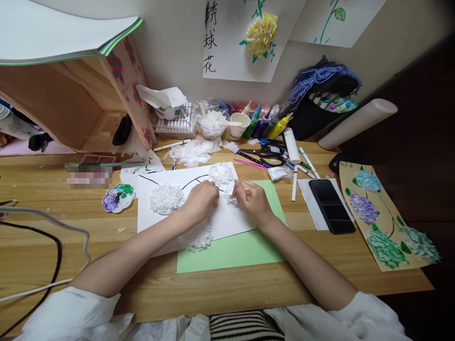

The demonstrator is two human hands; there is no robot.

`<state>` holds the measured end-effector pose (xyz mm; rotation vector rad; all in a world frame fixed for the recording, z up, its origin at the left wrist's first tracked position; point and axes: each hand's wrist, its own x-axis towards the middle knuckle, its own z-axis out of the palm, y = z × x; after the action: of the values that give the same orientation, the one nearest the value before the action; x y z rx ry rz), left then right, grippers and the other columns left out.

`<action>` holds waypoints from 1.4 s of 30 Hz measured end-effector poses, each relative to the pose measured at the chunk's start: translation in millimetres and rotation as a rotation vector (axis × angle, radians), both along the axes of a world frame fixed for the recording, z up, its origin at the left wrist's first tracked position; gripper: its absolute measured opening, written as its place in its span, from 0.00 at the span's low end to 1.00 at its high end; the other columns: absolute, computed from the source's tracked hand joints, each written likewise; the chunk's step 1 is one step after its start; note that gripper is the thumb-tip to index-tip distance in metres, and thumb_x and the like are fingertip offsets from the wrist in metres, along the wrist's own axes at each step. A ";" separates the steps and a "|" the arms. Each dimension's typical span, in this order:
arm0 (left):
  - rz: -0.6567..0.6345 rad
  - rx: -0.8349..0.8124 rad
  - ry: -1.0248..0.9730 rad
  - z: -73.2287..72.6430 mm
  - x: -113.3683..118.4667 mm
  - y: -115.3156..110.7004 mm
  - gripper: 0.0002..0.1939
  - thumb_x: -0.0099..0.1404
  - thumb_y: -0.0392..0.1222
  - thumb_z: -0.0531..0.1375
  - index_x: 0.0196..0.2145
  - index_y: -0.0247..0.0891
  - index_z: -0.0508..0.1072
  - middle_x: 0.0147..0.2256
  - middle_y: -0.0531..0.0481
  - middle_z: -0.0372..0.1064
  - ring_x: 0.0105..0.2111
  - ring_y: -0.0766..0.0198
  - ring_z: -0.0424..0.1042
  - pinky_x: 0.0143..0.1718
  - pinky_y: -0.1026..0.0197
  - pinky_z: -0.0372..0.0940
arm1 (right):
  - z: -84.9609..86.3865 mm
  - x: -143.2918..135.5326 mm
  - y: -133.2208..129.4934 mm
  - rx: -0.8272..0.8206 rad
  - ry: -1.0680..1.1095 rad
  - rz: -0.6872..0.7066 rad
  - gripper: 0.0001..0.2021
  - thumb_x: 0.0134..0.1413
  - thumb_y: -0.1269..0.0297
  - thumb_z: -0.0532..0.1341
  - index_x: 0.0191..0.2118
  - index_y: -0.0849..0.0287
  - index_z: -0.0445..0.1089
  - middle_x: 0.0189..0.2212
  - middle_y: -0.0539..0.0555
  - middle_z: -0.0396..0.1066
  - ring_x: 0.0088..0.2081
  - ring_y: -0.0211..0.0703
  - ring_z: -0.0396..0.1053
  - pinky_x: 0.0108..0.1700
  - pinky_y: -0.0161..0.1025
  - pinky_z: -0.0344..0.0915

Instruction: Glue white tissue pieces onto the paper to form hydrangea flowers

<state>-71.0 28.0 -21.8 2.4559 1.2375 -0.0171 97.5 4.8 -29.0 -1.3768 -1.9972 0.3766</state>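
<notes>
While the left hand (201, 199) and right hand (253, 201), fingers curled, work beside a white flower (221, 174) on the paper (161, 179), their grip cannot be discerned.

Upper garment: white, loose, creased. Left sleeve (76, 310) ends in a wide, open hem near the elbow; right sleeve (368, 317) also ends near the elbow, cloth bunched. Forearms bare down to left hand (203, 196) and right hand (254, 203). At mid-body, below the table's near edge: striped cloth (245, 326), narrow dark and cream bands running side to side, white fabric flanking it.
</notes>
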 end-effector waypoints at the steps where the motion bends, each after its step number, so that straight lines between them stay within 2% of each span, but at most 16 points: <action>1: 0.002 -0.010 -0.002 0.5 0.2 0.3 0.07 0.56 0.31 0.55 0.31 0.33 0.73 0.33 0.44 0.70 0.37 0.56 0.67 0.36 0.58 0.61 | 1.6 0.5 -0.5 -0.026 0.023 -0.006 0.22 0.63 0.61 0.45 0.20 0.57 0.63 0.17 0.51 0.68 0.22 0.38 0.65 0.27 0.36 0.57; 7: 0.002 -0.034 0.008 3.3 0.9 1.9 0.07 0.56 0.31 0.55 0.31 0.32 0.73 0.34 0.42 0.70 0.38 0.56 0.67 0.37 0.59 0.61 | 7.1 8.5 -9.8 -0.018 0.157 0.002 0.22 0.63 0.62 0.44 0.19 0.57 0.63 0.16 0.51 0.67 0.22 0.38 0.65 0.28 0.36 0.59; 11: 0.007 -0.045 0.010 4.1 1.7 1.0 0.07 0.56 0.30 0.55 0.31 0.32 0.73 0.34 0.42 0.70 0.38 0.56 0.67 0.36 0.60 0.61 | 3.0 8.6 -9.6 0.021 0.074 0.080 0.21 0.63 0.64 0.44 0.20 0.57 0.62 0.16 0.52 0.66 0.22 0.38 0.63 0.28 0.37 0.59; 17: 0.001 -0.024 0.003 0.9 1.0 1.0 0.07 0.56 0.31 0.55 0.31 0.32 0.73 0.34 0.43 0.70 0.38 0.56 0.67 0.37 0.58 0.61 | -3.7 5.3 -3.4 0.084 -0.032 0.093 0.21 0.63 0.65 0.45 0.20 0.57 0.62 0.17 0.53 0.68 0.22 0.39 0.64 0.27 0.37 0.57; 27: -0.001 -0.015 -0.008 -2.6 0.2 1.4 0.08 0.55 0.30 0.54 0.30 0.32 0.73 0.34 0.43 0.70 0.37 0.56 0.67 0.36 0.59 0.61 | -2.7 -14.8 12.1 0.103 -0.148 -0.014 0.23 0.63 0.62 0.45 0.18 0.58 0.64 0.14 0.53 0.66 0.19 0.39 0.63 0.25 0.38 0.53; 31: 0.011 -0.043 0.002 2.1 1.3 0.9 0.07 0.56 0.30 0.55 0.31 0.32 0.73 0.34 0.42 0.70 0.38 0.56 0.67 0.36 0.59 0.61 | 5.0 -9.5 9.5 0.015 -0.026 -0.024 0.25 0.63 0.60 0.45 0.16 0.57 0.63 0.13 0.52 0.66 0.19 0.38 0.64 0.25 0.36 0.56; 37: 0.005 -0.034 -0.006 -1.5 0.1 2.1 0.07 0.56 0.31 0.55 0.32 0.32 0.73 0.35 0.42 0.70 0.38 0.55 0.67 0.36 0.58 0.61 | 14.5 13.7 -5.2 -0.092 0.414 -0.156 0.27 0.63 0.56 0.43 0.17 0.58 0.64 0.12 0.50 0.64 0.17 0.35 0.62 0.23 0.35 0.57; 39: 0.003 -0.037 -0.006 -4.8 -0.4 3.1 0.07 0.55 0.31 0.56 0.31 0.33 0.73 0.34 0.42 0.70 0.38 0.55 0.67 0.37 0.58 0.61 | 11.7 17.0 -8.1 -0.108 0.453 -0.156 0.27 0.63 0.56 0.43 0.17 0.58 0.64 0.12 0.50 0.63 0.17 0.35 0.61 0.23 0.36 0.57; 42: 0.001 -0.040 -0.007 -7.0 -0.7 3.8 0.07 0.55 0.32 0.56 0.32 0.33 0.73 0.35 0.42 0.70 0.39 0.55 0.67 0.37 0.58 0.61 | 5.5 16.2 -10.2 -0.067 0.357 -0.088 0.26 0.63 0.58 0.43 0.17 0.58 0.65 0.14 0.50 0.65 0.19 0.36 0.63 0.26 0.37 0.60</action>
<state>-71.8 31.8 -28.8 2.4188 1.2238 -0.0322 113.7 -5.4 -23.6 -1.3270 -1.6404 0.6079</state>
